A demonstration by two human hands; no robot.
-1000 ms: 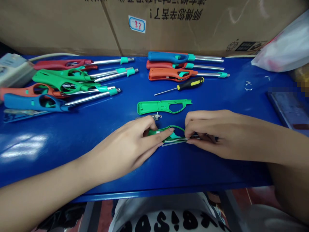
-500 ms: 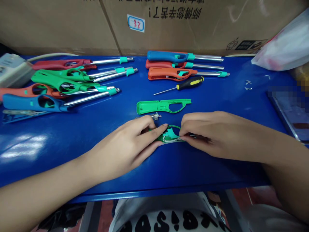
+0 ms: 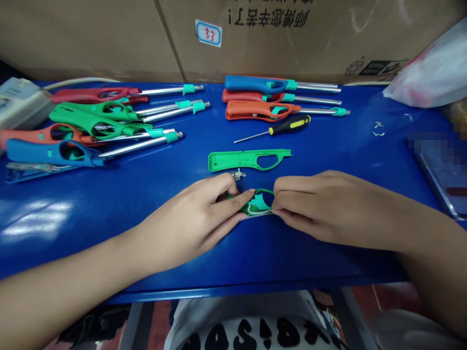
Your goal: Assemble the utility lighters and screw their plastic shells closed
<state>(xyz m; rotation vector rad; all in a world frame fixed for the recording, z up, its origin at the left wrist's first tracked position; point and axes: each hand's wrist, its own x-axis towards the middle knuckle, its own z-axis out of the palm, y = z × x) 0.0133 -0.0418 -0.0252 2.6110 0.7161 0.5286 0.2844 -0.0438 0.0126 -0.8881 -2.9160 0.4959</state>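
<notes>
Between my hands lies an opened green lighter half-shell with a teal trigger and thin white wires inside. My left hand grips its left part, the index finger pressed near the trigger. At the other end, my right hand pinches the shell where the wires run; its fingertips cover what they hold there. Just beyond my left hand is a small clear and metal fitting, partly hidden by that hand. Farther back, the matching green half-shell rests with its hollow side up.
A yellow-black screwdriver lies behind the half-shell. Several long lighters are at the back, with more lighters at left. A cardboard box backs the blue table. A phone and plastic bag are at right.
My right fingers have closed in slightly over the wires, hiding more of the shell's right end. My left hand keeps its hold. The whole view has shifted slightly.
</notes>
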